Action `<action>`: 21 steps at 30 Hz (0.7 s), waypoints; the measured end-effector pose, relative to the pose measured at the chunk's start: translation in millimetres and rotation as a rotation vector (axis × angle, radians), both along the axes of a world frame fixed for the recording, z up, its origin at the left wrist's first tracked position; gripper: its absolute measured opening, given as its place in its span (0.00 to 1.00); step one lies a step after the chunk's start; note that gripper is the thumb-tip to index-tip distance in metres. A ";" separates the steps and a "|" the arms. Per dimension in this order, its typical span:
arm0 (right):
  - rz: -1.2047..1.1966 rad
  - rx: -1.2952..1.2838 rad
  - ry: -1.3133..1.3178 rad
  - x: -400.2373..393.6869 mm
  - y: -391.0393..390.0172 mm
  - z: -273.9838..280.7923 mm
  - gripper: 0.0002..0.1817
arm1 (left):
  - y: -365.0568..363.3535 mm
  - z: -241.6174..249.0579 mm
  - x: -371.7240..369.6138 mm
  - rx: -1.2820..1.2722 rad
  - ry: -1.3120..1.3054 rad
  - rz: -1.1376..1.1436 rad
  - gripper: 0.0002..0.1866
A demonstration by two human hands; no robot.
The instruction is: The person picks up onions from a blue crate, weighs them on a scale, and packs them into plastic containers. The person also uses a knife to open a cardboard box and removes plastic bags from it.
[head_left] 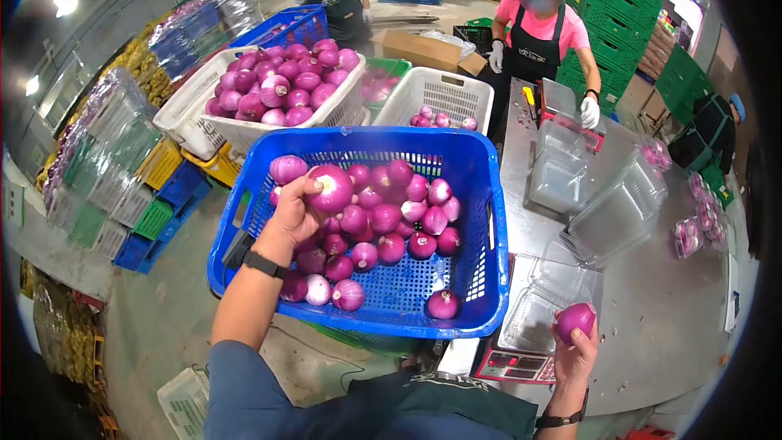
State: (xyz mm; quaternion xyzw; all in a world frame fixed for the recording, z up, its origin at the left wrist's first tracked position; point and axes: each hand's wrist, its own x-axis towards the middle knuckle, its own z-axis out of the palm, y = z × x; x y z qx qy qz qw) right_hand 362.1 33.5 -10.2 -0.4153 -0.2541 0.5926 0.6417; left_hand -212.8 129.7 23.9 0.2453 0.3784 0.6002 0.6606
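My left hand (295, 210) is closed round a peeled red onion (332, 189), held above the blue crate (358, 140). Beneath it, several more red onions (385, 217) lie in the crate, mostly toward its left and back, with one onion (442, 305) apart near the front right. At the lower right, my right hand (577, 352) grips another red onion (576, 322). That hand is beside a clear plastic tray (529, 318), which rests on a red scale (513, 364) at the edge of the metal table.
A white crate heaped with onions (281, 85) stands behind the blue one, near a white crate (440, 90) holding a few. Clear trays (611, 208) lie on the metal table (643, 301). Across it, a gloved person (538, 41) stands at another scale. Green crates (615, 0) are stacked behind.
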 end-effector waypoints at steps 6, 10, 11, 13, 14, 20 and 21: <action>0.075 0.014 -0.119 18.2 -5.3 0.8 0.44 | -74.1 55.7 113.0 0.340 -0.062 -0.121 0.47; 0.109 0.016 -0.345 36.9 -7.0 0.9 0.45 | -107.9 54.1 200.8 0.428 0.221 -0.190 0.54; 0.111 -0.002 -0.428 42.0 -7.1 2.1 0.46 | -111.2 54.5 224.1 0.504 0.353 -0.227 0.52; 0.090 0.003 -0.491 52.0 -6.5 -1.2 0.46 | -121.4 50.0 279.0 0.415 0.330 -0.293 0.47; 0.073 0.050 -0.659 62.1 -4.3 -15.4 0.44 | -124.6 42.3 305.2 0.385 0.351 -0.330 0.45; 0.045 0.227 -1.317 84.8 -1.9 -14.4 0.42 | -102.9 -20.3 417.9 0.670 1.045 -0.197 0.42; 0.044 0.225 -1.319 89.4 0.5 -16.8 0.42 | -98.4 -31.8 429.3 0.747 1.196 -0.123 0.39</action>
